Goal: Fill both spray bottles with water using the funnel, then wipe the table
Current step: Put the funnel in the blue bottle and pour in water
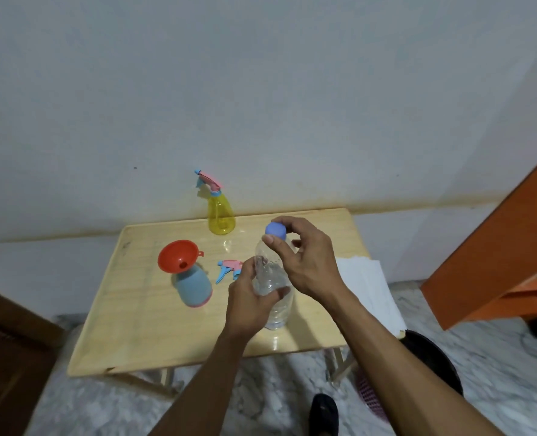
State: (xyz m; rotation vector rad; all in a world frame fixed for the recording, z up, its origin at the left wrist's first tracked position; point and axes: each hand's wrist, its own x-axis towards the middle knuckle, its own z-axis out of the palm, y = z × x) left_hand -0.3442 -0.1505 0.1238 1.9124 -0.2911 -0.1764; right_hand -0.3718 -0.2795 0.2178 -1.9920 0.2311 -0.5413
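A clear water bottle (275, 278) with a blue cap (275, 230) stands over the wooden table (141, 335). My left hand (251, 297) grips its body. My right hand (304, 259) pinches the cap with thumb and fingers. To the left, a blue spray bottle (195, 286) stands with a red funnel (176, 255) in its neck. Its pink and blue spray head (229, 269) lies loose on the table beside it. A yellow spray bottle (220, 215) with its spray head on stands at the far edge.
A folded white cloth (367, 287) hangs over the table's right edge. A dark bin (430, 363) and a pink basket (370, 394) sit on the floor at right. An orange cabinet (506, 256) stands further right, a dark wooden piece (6, 357) at left.
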